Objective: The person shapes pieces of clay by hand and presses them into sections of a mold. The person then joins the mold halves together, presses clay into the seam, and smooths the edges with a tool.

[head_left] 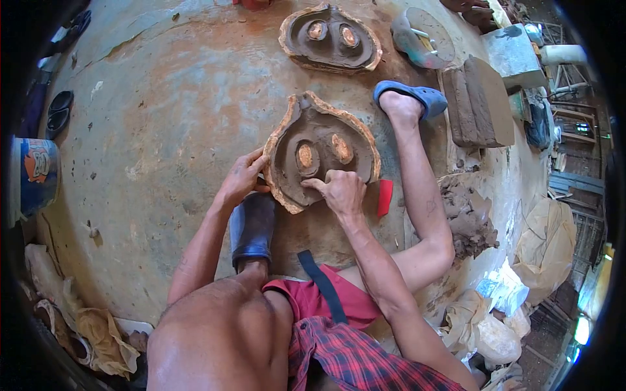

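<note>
A clay-lined mould (326, 127) with a rough orange-tan rim lies on the floor in front of me. Two oval raised parts with pale orange tops stand inside its grey-brown clay lining. My left hand (244, 174) grips the mould's left rim, its fingertips on the edge and its thumb lower down by the side. Over the lower part of the mould, my right hand (344, 193) has its fingers curled in and its thumb pressing on the clay lining. Whatever those curled fingers may hold is hidden.
A second clay-lined mould (332, 40) lies farther ahead, beside a round tub (422, 39) with sticks in it. To the right are a clay block (479, 104) and a loose clay heap (466, 218). A red piece (385, 198) lies near the mould; a bucket (39, 173) stands left.
</note>
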### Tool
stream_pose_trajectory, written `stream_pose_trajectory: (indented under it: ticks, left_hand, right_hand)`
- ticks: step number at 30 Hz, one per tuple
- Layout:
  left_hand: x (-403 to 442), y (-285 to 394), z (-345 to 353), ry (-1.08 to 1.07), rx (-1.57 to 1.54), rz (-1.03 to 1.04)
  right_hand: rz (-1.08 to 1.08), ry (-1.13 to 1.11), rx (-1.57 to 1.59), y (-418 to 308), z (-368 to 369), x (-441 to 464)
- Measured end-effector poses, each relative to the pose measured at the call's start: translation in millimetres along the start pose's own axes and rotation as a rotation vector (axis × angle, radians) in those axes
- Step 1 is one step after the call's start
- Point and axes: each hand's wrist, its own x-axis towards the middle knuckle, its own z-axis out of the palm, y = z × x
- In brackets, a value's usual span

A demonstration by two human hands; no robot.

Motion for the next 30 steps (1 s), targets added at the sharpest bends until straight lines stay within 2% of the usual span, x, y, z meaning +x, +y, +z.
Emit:
stream_pose_trajectory:
  ticks: [4, 9, 15, 17, 18, 21, 23, 24, 26, 27, 28, 29, 30]
  left_hand:
    - [7.2, -5.6, -4.8, -0.029, 0.034, 0.0]
    - [3.3, -8.5, 0.9, -0.005, -0.021, 0.012]
    - [6.9, -1.9, 2.6, -0.015, -0.005, 0.015]
    - [2.4, -1.0, 3.9, 0.042, 0.045, 0.01]
    - [2.8, -2.4, 0.7, 0.054, 0.053, -0.003]
    - [11.5, -8.3, -3.1, 0.02, 0.042, 0.06]
    - [19.2, -15.2, -16.1, 0.015, 0.072, 0.067]
    - [28.8, -17.3, -18.5, 0.007, 0.098, 0.072]
    - [33.4, -9.2, -15.7, 0.04, 0.076, 0.087]
    - [43.3, -17.0, -21.9, 0.117, 0.079, 0.061]
    - [37.1, -1.3, -22.0, 0.024, 0.134, 0.043]
    - [38.3, -4.5, -25.7, 0.065, 0.109, 0.026]
    - [43.4, -14.2, -41.8, -0.037, 0.207, 0.115]
  right_hand:
    - [-0.082, 0.022, -0.018, -10.5, -2.5, -0.1]
    - [0.008, 0.183, 0.043, -21.8, 24.4, -17.0]
    - [0.133, 0.162, 0.097, -31.0, 21.3, -12.2]
    - [0.154, 0.143, 0.214, -25.5, 7.2, -19.4]
    - [0.059, 0.284, 0.325, -12.4, 7.5, -20.7]
    - [0.006, 0.353, 0.503, 20.1, -22.0, -29.8]
    - [0.17, 0.076, 0.439, 46.2, -48.9, -46.2]
    - [0.211, 0.122, 0.422, 56.7, -58.5, -56.3]
    - [0.152, 0.275, 0.585, 84.1, -82.3, -81.2]
    - [0.206, 0.324, 0.632, 105.0, -96.7, -92.8]
    - [0.268, 0.395, 0.599, 127.4, -114.7, -107.9]
    - [0.318, 0.564, 0.455, 146.3, -131.3, -121.7]
    - [0.353, 0.716, 0.312, 162.9, -145.2, -131.4]
